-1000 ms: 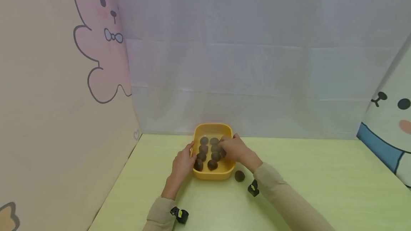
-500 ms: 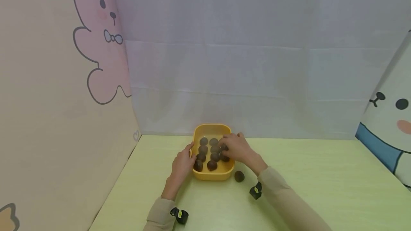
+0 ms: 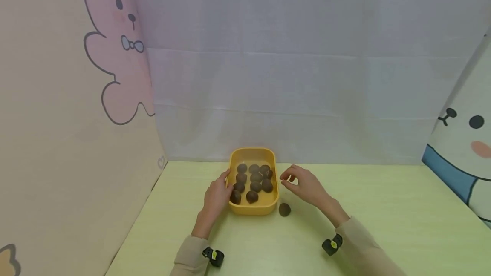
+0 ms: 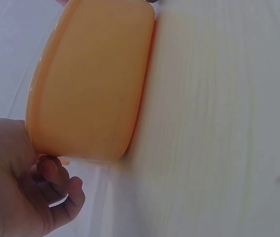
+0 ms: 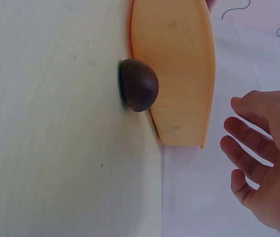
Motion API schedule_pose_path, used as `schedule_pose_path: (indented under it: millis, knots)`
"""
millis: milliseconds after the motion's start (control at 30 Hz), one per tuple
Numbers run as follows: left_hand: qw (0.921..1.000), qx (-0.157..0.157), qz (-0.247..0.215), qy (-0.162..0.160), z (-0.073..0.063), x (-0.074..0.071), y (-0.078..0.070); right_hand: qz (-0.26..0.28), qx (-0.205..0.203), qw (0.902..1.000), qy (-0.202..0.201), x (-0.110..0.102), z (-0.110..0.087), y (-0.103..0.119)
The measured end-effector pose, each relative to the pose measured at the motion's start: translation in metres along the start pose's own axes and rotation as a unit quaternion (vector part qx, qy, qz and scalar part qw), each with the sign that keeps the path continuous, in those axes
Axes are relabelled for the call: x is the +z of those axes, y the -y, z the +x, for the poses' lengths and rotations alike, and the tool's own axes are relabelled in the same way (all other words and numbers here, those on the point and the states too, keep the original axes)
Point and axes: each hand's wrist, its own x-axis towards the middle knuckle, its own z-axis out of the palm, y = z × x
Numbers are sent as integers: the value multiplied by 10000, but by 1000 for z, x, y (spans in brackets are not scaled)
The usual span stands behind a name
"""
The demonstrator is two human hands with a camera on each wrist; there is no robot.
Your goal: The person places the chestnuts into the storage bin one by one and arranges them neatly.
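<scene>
In the head view a yellow plastic box point(image 3: 254, 211) stands on the table with several dark brown, chestnut-like nuts point(image 3: 255, 177) spread over its bottom. My left hand point(image 3: 217, 196) grips the box's left rim; the left wrist view has curled fingers point(image 4: 56, 173) at a corner of the orange-looking box point(image 4: 93, 79). Just right of the box, my right hand point(image 3: 307, 186) hovers with loosely bent fingers and holds nothing. One more nut point(image 3: 284, 209) lies on the table beside the box's front right corner. Its smooth, domed side point(image 5: 140, 85) shows in the right wrist view.
The pale green table point(image 3: 383, 216) meets a white cloth backdrop point(image 3: 307, 76) right behind the box. A side panel with a pink bear print point(image 3: 130, 63) stands on the left, and another printed panel point(image 3: 464, 148) on the right.
My right hand let go of a nut inside the box's right side and moved out to the right, past the rim. My left hand kept its grip on the box.
</scene>
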Motion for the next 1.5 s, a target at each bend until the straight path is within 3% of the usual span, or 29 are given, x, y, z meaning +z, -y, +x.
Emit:
schedule_pose_path:
  millis: [133,400,533,867,1267,1500]
  knots:
    - [10000,1,-36,-11,1,0,1,341,123,9989,307,-1,-14,-8]
    - [10000,-34,-60,-4,0,1,3,582,371,9822,1747,7,-34,-12]
    - [10000,-17,-52,14,1,2,2,552,336,9778,1995,10,-36,-12]
    - [10000,2,-76,17,1,1,1,264,49,9802,1960,8,-31,-11]
    - [10000,17,-13,-14,0,0,2,463,-148,9891,1389,-32,-14,7]
    - [10000,24,-24,12,1,1,2,427,-286,9916,1184,-25,7,19]
